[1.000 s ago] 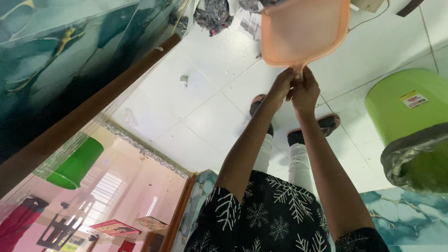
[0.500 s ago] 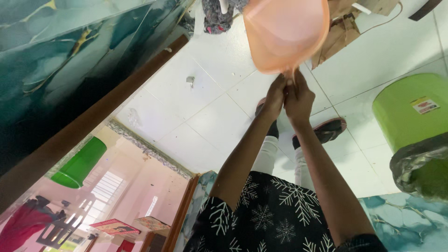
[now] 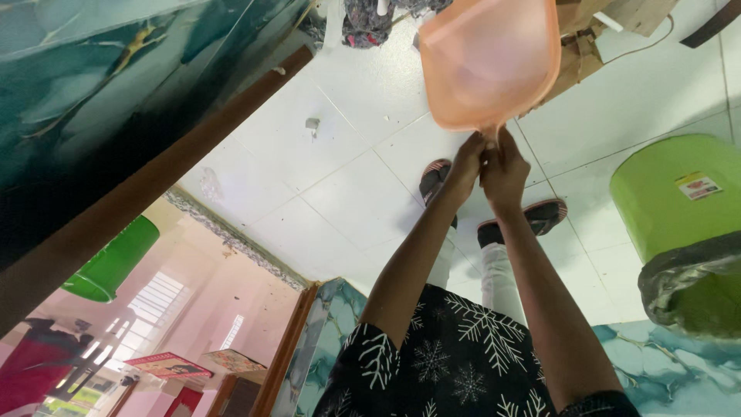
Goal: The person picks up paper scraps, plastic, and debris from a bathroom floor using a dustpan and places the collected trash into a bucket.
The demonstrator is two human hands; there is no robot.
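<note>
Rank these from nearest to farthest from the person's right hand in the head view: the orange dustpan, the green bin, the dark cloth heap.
1. orange dustpan: right hand grips its handle.
2. dark cloth heap: top, left of the dustpan.
3. green bin: far right edge.

1 orange dustpan (image 3: 489,62) — 1 green bin (image 3: 679,208) — 2 hands, 2 sandalled feet.

White tiled floor (image 3: 340,193) bears a green bin (image 3: 671,201), cardboard (image 3: 575,54), perhaps cloth (image 3: 367,19).

The dustpan (image 3: 490,62) hangs above the floor (image 3: 340,177), ahead of both feet; the bin (image 3: 683,224) stands to the right; cardboard (image 3: 575,54) lies behind the dustpan.
</note>
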